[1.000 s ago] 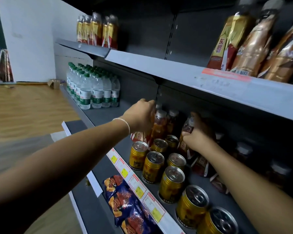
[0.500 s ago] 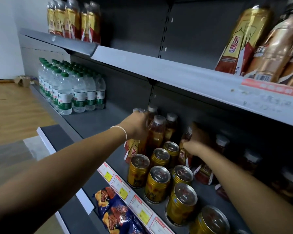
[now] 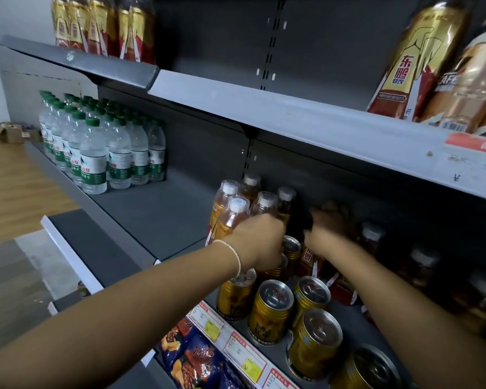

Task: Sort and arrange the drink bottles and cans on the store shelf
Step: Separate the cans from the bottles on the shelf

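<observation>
Toppling is my worry: the amber bottles point(image 3: 232, 220) stand packed just behind the gold cans point(image 3: 271, 307) on the middle shelf point(image 3: 157, 209), and my left forearm crosses low over the front cans, so a careless pull could tip a bottle into its neighbours or sweep a can off the edge. My left grip point(image 3: 260, 242) reaches forward, back upward, fingers curled down out of sight between bottles and cans, so I cannot tell whether it holds anything. My right grip point(image 3: 331, 220) sits deeper in shadow above a red-labelled bottle point(image 3: 309, 255), blurred, its hold equally unclear.
</observation>
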A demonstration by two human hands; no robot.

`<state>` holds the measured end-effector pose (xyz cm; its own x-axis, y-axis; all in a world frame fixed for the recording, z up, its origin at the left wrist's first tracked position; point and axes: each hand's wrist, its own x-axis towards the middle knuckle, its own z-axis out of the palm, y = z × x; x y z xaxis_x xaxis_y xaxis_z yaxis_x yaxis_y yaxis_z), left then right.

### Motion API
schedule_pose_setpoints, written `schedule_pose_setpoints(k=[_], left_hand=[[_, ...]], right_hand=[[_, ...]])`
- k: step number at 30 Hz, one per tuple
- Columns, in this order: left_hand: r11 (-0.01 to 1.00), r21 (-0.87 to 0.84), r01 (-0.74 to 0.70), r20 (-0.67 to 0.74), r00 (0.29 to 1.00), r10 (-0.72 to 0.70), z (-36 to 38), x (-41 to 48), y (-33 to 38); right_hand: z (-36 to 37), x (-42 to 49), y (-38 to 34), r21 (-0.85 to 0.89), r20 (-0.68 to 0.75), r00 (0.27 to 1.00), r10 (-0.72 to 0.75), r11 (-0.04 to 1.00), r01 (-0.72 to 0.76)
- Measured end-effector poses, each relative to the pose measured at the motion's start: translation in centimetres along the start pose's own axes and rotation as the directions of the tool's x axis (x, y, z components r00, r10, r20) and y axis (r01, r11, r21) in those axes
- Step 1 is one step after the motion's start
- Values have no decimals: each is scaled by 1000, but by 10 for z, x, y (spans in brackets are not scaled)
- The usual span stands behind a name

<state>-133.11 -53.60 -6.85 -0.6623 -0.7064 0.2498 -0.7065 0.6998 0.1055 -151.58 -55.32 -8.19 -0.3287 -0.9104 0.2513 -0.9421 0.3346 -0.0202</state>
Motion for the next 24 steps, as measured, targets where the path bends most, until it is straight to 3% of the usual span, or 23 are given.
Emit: schedule_pose_setpoints(k=[2,4,6,8,10,13,20,24], left_hand=[[990,-126,65,88,995,-54,9,3,3],[984,-146,99,128,988,-81,16,6,4],[978,-172,114,158,984,-87,20,10,5],[971,-197,135,187,977,-98,26,13,5],[963,-205,172,197,972,-132,30,15,5],[948,-238,211,191,967,-168,35,17,4],[933,-274,233,196,963,-183,38,13,4],[914,-339,224,197,967,-164,39,6,2]], right_hand=[[-1,-5,3,-123,-56,997,-58,991,51],[-2,-11,6,-211,-130,975,-181,966,151],[-3,-16,5,-179,-140,941,-309,942,282],[-3,-20,0,-12,-45,926,-375,927,375],[-4,-22,-8,200,153,925,-349,927,316],[0,-18,-13,213,356,887,-295,950,231],[4,-12,-24,121,434,867,-245,970,213],[3,-17,-31,100,405,890,-212,977,187]])
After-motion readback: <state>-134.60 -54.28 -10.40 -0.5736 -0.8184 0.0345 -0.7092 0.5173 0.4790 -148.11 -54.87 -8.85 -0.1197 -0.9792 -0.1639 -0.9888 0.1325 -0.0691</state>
